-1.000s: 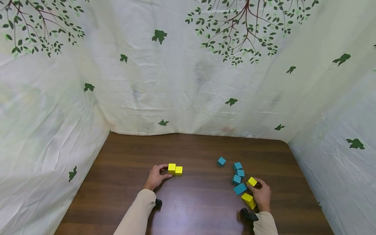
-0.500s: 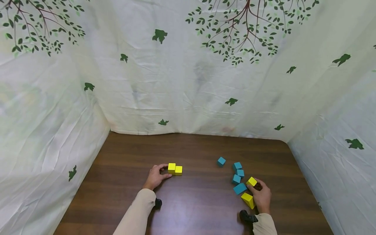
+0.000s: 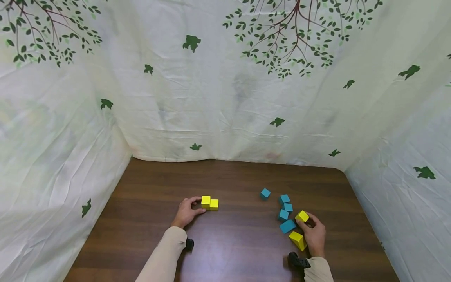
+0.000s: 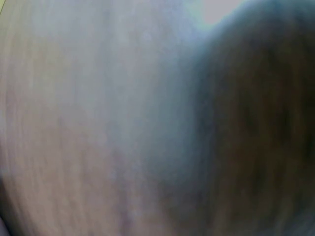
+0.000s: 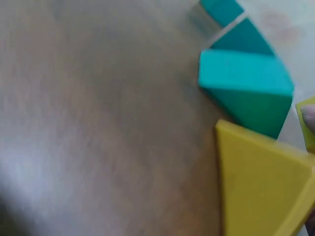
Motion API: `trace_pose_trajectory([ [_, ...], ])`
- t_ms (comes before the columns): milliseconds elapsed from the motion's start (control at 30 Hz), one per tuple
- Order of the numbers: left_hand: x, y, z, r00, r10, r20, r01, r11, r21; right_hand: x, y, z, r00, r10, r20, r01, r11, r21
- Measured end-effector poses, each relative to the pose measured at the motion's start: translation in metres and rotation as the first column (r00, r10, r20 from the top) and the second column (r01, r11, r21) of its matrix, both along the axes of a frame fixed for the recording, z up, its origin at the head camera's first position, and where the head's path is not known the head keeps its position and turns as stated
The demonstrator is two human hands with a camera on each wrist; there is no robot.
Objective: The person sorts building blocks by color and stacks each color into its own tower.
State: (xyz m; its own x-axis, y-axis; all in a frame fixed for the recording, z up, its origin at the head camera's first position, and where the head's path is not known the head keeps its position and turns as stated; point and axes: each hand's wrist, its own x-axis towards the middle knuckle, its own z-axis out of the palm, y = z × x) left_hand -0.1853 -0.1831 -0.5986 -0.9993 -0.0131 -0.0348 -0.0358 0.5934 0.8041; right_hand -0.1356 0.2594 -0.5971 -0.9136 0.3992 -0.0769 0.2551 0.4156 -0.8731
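Observation:
On the left of the wooden table, two yellow blocks stand side by side, the left block (image 3: 206, 202) a little taller in view than the right block (image 3: 214, 205). My left hand (image 3: 185, 212) has its thumb and fingers at the left block's near and far sides. On the right, my right hand (image 3: 314, 233) pinches a yellow cube (image 3: 302, 216) between thumb and fingers. Below that cube lies a larger yellow block (image 3: 298, 240), seen close up in the right wrist view. Beside it is a blue block (image 3: 287, 226). The left wrist view is mostly blur.
Several blue cubes (image 3: 287, 207) run in a crooked line up from the larger blue block. One blue cube (image 3: 265, 194) sits apart, farther back. Printed white cloth (image 3: 218, 117) hangs around the back and sides of the brown table (image 3: 232, 243).
The yellow cube in my right hand has shifted very slightly up in view. My left hand and the blocks on the table stay where they were.

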Motion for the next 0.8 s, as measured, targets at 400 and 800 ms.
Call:
trace_pose_trajectory([
  [400, -0.001, -0.001, -0.001, 1.000, 0.002, -0.003, -0.002, 1.000, -0.013, -0.019, -0.049, 0.036, 0.984, 0.131, -0.125, -0.132, 0.991, 0.002],
  [800, -0.001, 0.000, 0.000, 1.000, 0.005, -0.008, -0.005, 1.000, -0.003, -0.040, -0.121, 0.034, 0.951, 0.243, -0.192, -0.257, 0.965, -0.051],
])
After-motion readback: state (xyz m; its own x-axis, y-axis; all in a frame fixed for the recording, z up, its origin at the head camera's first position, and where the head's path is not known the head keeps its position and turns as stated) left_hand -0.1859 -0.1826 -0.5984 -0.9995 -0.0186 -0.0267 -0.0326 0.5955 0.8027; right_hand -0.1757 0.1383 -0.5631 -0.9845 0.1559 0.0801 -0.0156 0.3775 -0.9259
